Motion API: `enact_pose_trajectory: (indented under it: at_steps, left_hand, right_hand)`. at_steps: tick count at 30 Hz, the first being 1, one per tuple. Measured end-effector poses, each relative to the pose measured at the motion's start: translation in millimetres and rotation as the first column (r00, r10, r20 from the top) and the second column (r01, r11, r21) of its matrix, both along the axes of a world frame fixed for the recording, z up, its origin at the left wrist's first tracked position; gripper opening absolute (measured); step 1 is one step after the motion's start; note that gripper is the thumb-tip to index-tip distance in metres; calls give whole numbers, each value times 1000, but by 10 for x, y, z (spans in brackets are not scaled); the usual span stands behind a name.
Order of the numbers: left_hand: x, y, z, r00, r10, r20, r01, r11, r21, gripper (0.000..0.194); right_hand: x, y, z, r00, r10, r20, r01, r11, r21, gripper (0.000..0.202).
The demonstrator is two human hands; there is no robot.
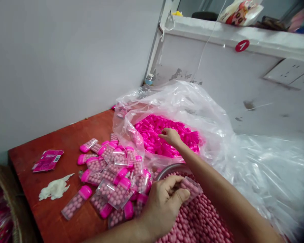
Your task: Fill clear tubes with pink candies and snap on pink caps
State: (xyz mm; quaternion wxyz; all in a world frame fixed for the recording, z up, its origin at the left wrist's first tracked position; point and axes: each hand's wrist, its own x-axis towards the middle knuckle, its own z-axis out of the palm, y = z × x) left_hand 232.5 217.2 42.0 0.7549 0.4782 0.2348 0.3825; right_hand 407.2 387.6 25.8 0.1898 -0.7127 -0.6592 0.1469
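Observation:
My left hand [164, 206] grips a small clear plastic container [192, 189] between thumb and fingers; pink beads show inside it. It is held above a metal bowl [164, 171] full of pink beads [200, 219]. Farther off, my right hand [171, 137] is over bright pink plastic caps [152, 135] in a large clear bag [212, 118]. Its fingers are drawn together, and whatever may be between them is hidden. Left of the bowl lie many filled containers with pink caps [114, 177], heaped on each other.
The red-brown table [76, 135] also carries a pink packet [48, 160] and a white crumpled scrap [56, 187]. A small bottle [149, 79] stands in the back corner. Walls close off the left and back. At lower left is an open sack [12, 202] with pink packets.

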Motion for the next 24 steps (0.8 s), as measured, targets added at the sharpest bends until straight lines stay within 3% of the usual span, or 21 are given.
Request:
enact_pose_trajectory:
  at_steps: [3,6,11,14,16,18,21,22,24]
  left_hand:
    - [11,8,1,997,17,79,-12,998,-68,18]
    - [18,26,4,984,54,170,-27,987,-157,19]
    - [33,52,-14,952,149,268,-77,962,-263,22]
    - [43,53,-22,941,188,281,-113,958,-263,20]
    - [46,44,-23,943,186,276,-117,961,-249,19]
    - [45,31,-18,954,160,252,-102,968,-229,18]
    - [43,10,2,974,101,203,-64,981,-184,19]
    - [43,4,12,978,85,193,-52,984,-170,19]
    - [44,-9,34,984,46,173,-19,988,-155,21]
  right_hand:
    - [79,-229,180,972,14,-233,-1,998,57,27]
    - [119,-632,332,898,27,-440,30,992,121,36]
    - [46,-1431,445,523,29,-852,172,975,139,31]
    - [-32,-1790,423,470,-10,-883,175,981,83,21]
    - [-74,-1959,407,500,-20,-866,144,988,60,18]
    - [-108,-2081,412,637,9,-770,110,989,103,15]
    - [-136,-2202,466,921,157,-356,-41,949,313,18]
    - [-137,-2230,490,960,214,-179,-135,918,372,20]
    - [-128,-2274,538,946,296,130,-323,854,409,26]
